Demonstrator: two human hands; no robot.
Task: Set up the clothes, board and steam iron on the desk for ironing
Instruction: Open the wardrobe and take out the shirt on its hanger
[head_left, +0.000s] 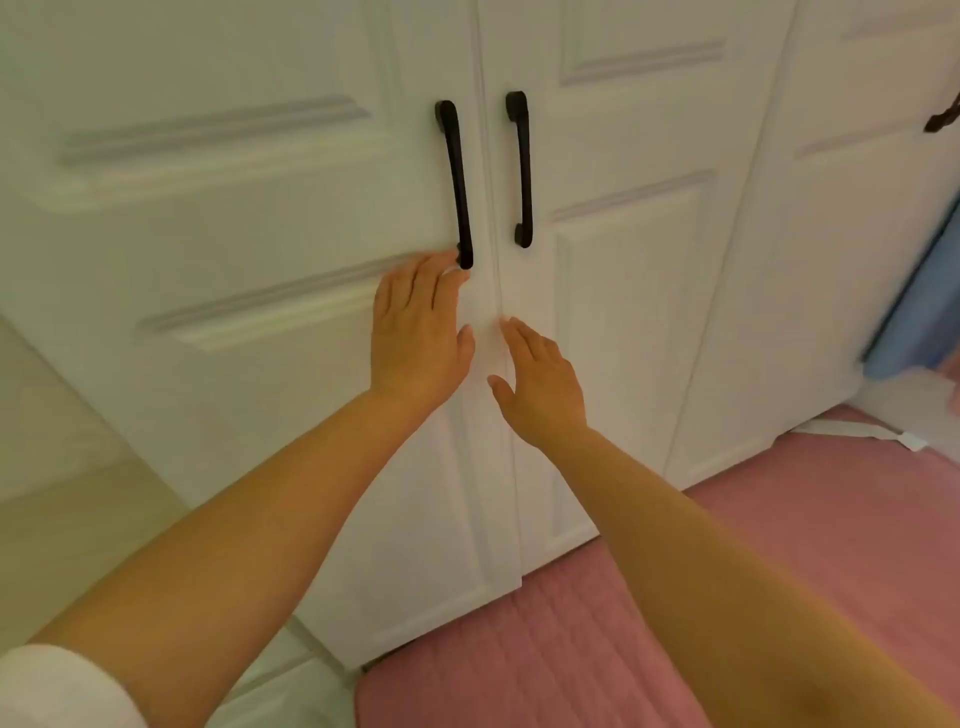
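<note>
Both my hands reach toward a white panelled wardrobe. My left hand (418, 332) is flat with straight fingers, its fingertips touching the lower end of the black handle (457, 182) on the left door (234, 249). My right hand (540, 382) is stretched out with straight fingers just below it, by the seam between the two doors, holding nothing. The right door (639, 291) carries a matching black handle (521, 166). Both doors look closed. No clothes, board or iron are in view.
A pink quilted mat (597, 649) covers the floor at the lower right, up to the wardrobe's base. A third white door (852, 218) stands further right, with blue fabric (930, 312) at the frame's right edge. Pale floor lies at the left.
</note>
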